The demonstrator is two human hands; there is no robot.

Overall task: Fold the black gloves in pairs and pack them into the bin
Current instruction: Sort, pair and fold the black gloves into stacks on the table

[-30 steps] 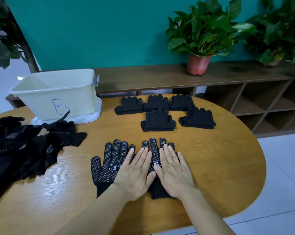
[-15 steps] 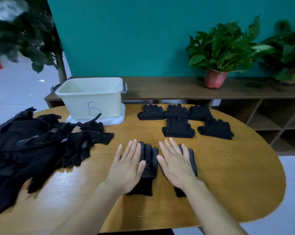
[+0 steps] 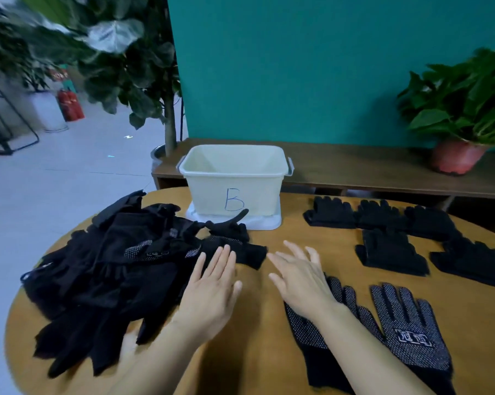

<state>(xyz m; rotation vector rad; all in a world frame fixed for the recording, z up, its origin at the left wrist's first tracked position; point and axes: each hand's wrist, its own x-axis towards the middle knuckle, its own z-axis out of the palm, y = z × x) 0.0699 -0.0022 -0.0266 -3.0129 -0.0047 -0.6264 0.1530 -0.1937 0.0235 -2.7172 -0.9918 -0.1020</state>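
Both hands are flat and empty: the left hand (image 3: 212, 283) at the edge of the heaped black knit gloves (image 3: 112, 266), the right hand (image 3: 300, 277) over a flat dotted black glove (image 3: 307, 330).

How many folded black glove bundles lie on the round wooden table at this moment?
5. Back row, right of the cream plastic bin: left bundle, middle bundle, right bundle. Front row: left-front bundle, right-front bundle. The loose glove pile could hide more.

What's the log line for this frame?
left hand: open, at glove pile | right hand: open | flat pair: unfolded | folded pairs: on table | bin: no gloves seen
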